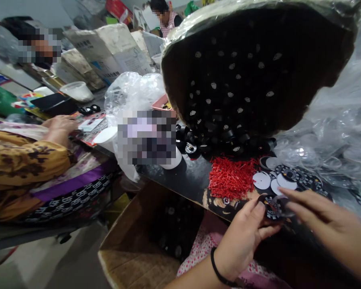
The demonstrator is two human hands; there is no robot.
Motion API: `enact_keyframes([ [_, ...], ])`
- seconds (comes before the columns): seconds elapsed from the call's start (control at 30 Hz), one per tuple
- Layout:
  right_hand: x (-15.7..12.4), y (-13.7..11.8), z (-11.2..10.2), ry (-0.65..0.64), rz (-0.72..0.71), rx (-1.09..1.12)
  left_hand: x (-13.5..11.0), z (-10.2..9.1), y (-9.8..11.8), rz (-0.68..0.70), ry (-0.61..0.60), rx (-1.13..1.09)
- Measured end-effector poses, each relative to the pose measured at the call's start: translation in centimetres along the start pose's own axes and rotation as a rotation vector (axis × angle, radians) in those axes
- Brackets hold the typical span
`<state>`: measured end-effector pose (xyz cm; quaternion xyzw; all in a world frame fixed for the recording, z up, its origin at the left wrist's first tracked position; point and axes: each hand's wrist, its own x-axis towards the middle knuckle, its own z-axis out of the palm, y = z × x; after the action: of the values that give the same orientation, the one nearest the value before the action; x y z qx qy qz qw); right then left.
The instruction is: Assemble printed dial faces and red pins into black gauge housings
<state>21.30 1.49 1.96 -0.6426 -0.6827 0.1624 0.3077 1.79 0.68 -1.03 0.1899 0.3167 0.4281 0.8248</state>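
My left hand (pixel 243 228), wearing a black band at the wrist, grips a small black round gauge (pixel 270 208) between thumb and fingers, its dial with white markings and a red pointer facing up. My right hand (pixel 327 224) is at the gauge's right side, slightly blurred, its fingers closed on a clear round cover (pixel 286 208) that overlaps the dial. Just beyond my hands lies a heap of red pointers (pixel 231 176). To its right are loose dial discs (pixel 261 180), some showing white sides and others black printed faces.
A large carton (pixel 289 72) tips black round housings (pixel 228 136) onto the dark table (pixel 186 176). Clear covers (pixel 343 152) heap at right. Below the table edge stands an open cardboard box (pixel 138 249) with dark parts. A co-worker's hand (pixel 60 124) rests at left.
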Motion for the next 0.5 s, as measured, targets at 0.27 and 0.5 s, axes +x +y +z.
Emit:
enact_keyframes([
  [0.27,-0.3,-3.0,3.3,-0.097,-0.099,0.061,-0.6,0.0,0.0,0.189,0.027,0.322],
  [0.5,1.0,-5.0,5.3,0.021,-0.128,-0.055,0.0,0.0,0.1,0.284,0.137,0.676],
])
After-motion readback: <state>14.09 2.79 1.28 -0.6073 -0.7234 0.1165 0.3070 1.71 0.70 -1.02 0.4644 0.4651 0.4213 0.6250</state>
